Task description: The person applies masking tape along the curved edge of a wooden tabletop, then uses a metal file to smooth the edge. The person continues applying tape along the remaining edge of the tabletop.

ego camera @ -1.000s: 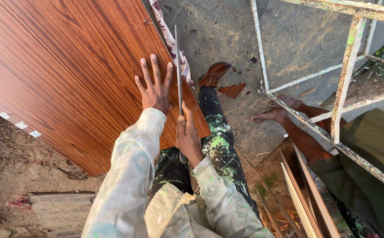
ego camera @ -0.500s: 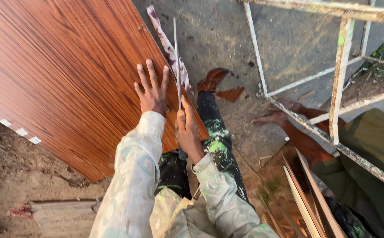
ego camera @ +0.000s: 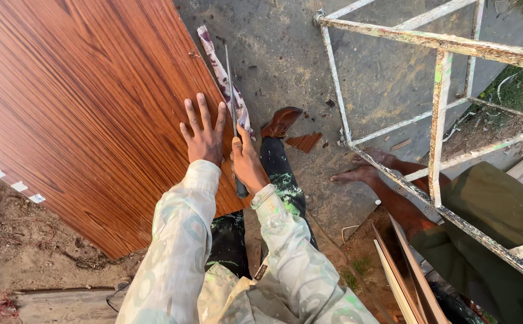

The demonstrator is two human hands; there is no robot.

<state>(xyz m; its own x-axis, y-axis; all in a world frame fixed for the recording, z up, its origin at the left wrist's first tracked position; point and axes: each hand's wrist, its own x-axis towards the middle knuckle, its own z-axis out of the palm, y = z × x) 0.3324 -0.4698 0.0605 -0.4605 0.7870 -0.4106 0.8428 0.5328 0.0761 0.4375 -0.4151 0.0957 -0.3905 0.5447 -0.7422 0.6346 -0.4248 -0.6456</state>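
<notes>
Laminate fills most of what I see: a large reddish-brown wood-grain laminate sheet (ego camera: 87, 102) lies spread over the ground, its right edge running down toward my legs. My left hand (ego camera: 203, 133) lies flat on that sheet near the edge, fingers spread wide and holding nothing, just pressing on the surface. My right hand (ego camera: 248, 165) sits just beside it, closed around the dark handle of a long thin metal blade (ego camera: 230, 90), which points away from me along the edge of the sheet. Right against the blade lies a narrow cut-off strip with a pale, stained back (ego camera: 222, 75), running along the same edge. Both my arms are in pale patterned sleeves, and my dark paint-spattered trousers run down to a brown leather shoe (ego camera: 281, 122) planted on the grey concrete floor (ego camera: 285, 54) beside the sheet. A small reddish-brown offcut (ego camera: 305, 141) lies on the floor just beside the shoe. Farther right stands a rusty white-painted metal frame (ego camera: 435, 120), and behind its bars another person's bare foot (ego camera: 366, 168) rests on the floor, with their olive-green clothing further right. To my left, past the sheet, is bare dirt.
</notes>
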